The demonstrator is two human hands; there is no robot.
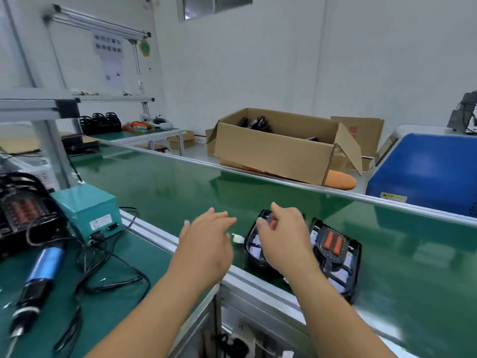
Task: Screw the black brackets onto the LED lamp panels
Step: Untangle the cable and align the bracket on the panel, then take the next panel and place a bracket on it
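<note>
Head view: both bare arms reach forward across the aluminium rail (196, 250) onto the glossy green conveyor belt (180, 182).

Left hand (206, 244): fingers straight and spread, palm down, holding nothing. It hovers over the belt edge, just left of a small white connector (237, 238) lying on the belt.

Right hand (281, 239): over the black-rimmed LED lamp panel with pale inner cells (251, 250), which lies on the belt close to the near rail. The fingers curl at the panel's far end, index raised. Motion blur here, so I cannot tell whether they pinch the panel or only touch it.

Second black lamp panel with two orange strips at its centre (335, 250): also on the belt, just right of the first, tilted slightly, touched by neither hand. A black moulded piece sits around the orange strips.

Bench at left, green mat: blue-bodied electric screwdriver (46, 262) lying on its side, tip toward the near edge. Beside it stand a teal metal power box (87, 213) and loose black cables (111, 272). A further black lamp unit with orange parts (23, 213) sits at the far left.

Beyond the belt: open brown cardboard box (278, 148) holding dark parts, and a blue machine cover (426, 171) to its right.
</note>
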